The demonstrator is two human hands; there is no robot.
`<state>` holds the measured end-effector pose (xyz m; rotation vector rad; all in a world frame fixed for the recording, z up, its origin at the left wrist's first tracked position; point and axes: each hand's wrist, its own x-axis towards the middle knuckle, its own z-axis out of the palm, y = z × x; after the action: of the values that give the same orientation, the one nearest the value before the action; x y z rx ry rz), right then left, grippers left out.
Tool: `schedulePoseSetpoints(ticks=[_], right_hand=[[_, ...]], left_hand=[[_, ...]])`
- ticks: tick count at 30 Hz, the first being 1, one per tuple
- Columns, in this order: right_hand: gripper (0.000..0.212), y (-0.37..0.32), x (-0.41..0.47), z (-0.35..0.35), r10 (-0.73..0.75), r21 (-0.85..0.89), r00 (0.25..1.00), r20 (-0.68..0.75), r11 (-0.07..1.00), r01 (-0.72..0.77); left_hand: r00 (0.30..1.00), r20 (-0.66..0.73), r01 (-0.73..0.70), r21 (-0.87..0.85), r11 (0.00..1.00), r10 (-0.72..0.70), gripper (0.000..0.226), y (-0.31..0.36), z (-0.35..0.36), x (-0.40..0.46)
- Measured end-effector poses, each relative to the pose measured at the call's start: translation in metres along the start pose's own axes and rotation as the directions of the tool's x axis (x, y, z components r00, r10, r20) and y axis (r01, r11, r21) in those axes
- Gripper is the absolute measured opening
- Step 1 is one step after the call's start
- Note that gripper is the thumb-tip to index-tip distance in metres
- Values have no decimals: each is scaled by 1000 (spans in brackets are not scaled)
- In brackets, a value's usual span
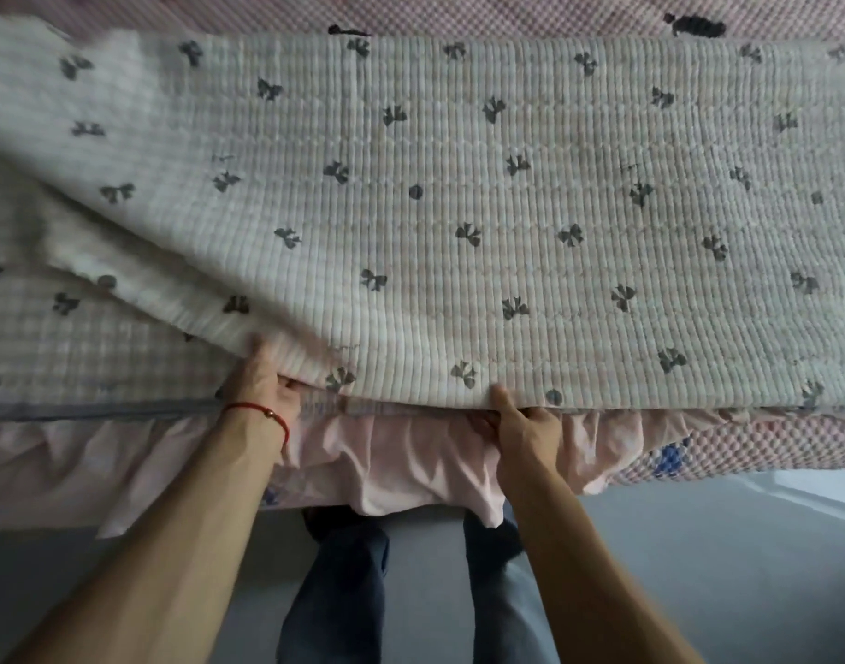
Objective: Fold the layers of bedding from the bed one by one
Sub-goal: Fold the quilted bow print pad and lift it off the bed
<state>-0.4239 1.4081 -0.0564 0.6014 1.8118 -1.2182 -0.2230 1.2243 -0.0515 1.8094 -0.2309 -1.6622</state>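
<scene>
The left hand point(262, 381) and right hand point(516, 421) each grasp the near edge of the quilt point(458, 208), thumbs on top, fingers curled beneath and mostly hidden. The quilt lies folded across the bed. Below the fingers hangs a pink frill point(411, 462); beyond the quilt shows a waffle cover point(506, 12). Left of the left fingers the cloth blurs.

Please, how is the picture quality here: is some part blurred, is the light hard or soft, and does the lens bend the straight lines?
Head view: the quilt blurs toward the left edge, sharper at centre; light is soft and even, without glare or hard shadows; the wide lens bows the bed edge; the left hand and right hand gripping the quilt's near edge look fairly sharp.
</scene>
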Motion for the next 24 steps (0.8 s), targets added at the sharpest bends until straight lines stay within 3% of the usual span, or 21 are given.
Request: schedulePoseSetpoints(ticks=[3, 6, 9, 11, 12, 14, 16, 21, 24], right_hand=[[24, -11, -10, -1, -6, -271, 998, 66, 962, 24], [25, -21, -43, 21, 55, -665, 938, 342, 720, 200], [19, -21, -67, 82, -251, -618, 753, 609, 445, 648], [46, -14, -68, 135, -381, -563, 561, 735, 119, 818], [68, -13, -61, 152, -369, -571, 522, 769, -30, 820], [106, -1, -53, 185, -266, -603, 549, 792, -202, 772], [123, 9, -40, 198, -181, -641, 617, 766, -272, 717], [126, 18, -29, 211, -144, -689, 686, 713, -328, 647], [125, 21, -26, 220, -136, -707, 714, 686, -357, 611]], left_hand=[[995, -94, -35, 50, 998, 39, 37, -11, -36, 1], [998, -33, 47, 65, 997, -45, 47, -32, -54, -10], [988, -20, 154, 87, 984, -153, 40, -24, -55, -7], [976, 1, 214, 141, 967, -216, 34, -14, -62, -3], [975, 19, 217, 169, 962, -223, 28, -10, -60, -3], [980, 22, 187, 210, 960, -196, 15, 10, -69, 6], [986, -14, 163, 196, 967, -163, 15, 39, -73, 24], [996, -88, 12, 191, 981, 5, 30, 111, -96, 89], [991, 45, 111, 246, 963, -126, 20, 135, -102, 105]])
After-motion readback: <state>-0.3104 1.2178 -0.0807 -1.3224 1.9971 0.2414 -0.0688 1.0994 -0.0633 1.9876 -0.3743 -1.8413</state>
